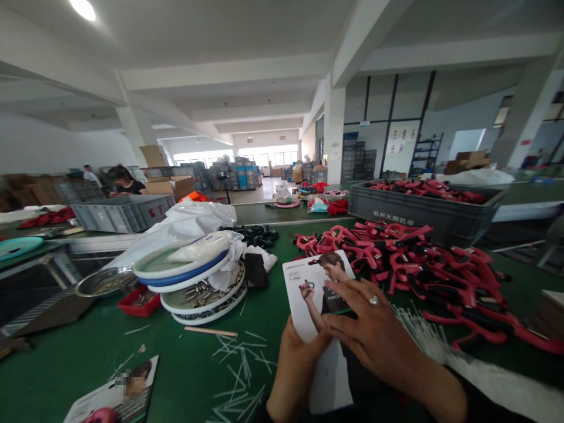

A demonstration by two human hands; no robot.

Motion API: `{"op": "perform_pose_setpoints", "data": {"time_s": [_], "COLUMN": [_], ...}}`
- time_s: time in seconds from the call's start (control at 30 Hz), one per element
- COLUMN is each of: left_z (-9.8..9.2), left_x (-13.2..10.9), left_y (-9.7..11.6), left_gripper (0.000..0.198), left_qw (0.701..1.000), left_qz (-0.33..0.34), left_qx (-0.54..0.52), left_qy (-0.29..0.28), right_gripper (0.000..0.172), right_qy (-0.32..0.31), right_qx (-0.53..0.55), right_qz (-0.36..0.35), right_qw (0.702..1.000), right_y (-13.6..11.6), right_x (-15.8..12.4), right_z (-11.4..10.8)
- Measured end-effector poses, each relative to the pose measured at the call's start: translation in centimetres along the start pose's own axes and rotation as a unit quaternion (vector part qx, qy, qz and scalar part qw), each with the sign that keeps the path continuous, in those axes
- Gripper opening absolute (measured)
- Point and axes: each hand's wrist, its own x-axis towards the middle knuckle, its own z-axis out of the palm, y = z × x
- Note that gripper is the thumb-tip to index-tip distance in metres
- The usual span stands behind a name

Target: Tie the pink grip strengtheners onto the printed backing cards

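The left hand [296, 361] gripped the printed card [308, 288] from below, over the near table edge. The right hand [374, 335] lay across it, fingers spread flat, clasping nothing. The card seemed bare, with nothing mounted. Beyond, loose red hand grippers [440, 264] apparently remained unpacked, with more in the grey crate [396, 214].

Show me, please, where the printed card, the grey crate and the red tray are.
printed card [314, 281], head view, upper printed face.
grey crate [396, 214], head view, front wall.
red tray [137, 308], head view, front rim.
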Motion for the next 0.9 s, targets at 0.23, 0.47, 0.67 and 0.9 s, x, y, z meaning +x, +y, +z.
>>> {"op": "perform_pose_setpoints", "data": {"time_s": [0.23,0.47,0.67,0.9], "left_z": [0.1,-0.4,0.0,-2.0], "left_x": [0.1,-0.4,-0.5,0.9], "left_y": [-0.3,0.5,0.5,1.4], "left_gripper": [0.073,0.051,0.049,0.078], "left_qw": [0.992,0.994,0.996,0.996], "left_qz": [0.078,0.007,-0.072,-0.057], "left_qx": [0.084,0.108,0.004,0.055], "left_qy": [0.044,0.001,0.047,0.039], "right_gripper": [0.021,0.02,0.024,0.028], "right_qy": [0.096,0.203,0.154,0.033], "right_qx": [0.054,0.141,0.14,0.036], "right_qz": [-0.086,0.066,0.175,0.291], "right_qw": [0.99,0.967,0.962,0.956], "right_y": [-0.1,-0.7,0.6,5.5], "right_x": [-0.1,-1.1,-2.7,-6.0], "right_z": [1.3,0.6,2.7,1.9]}}
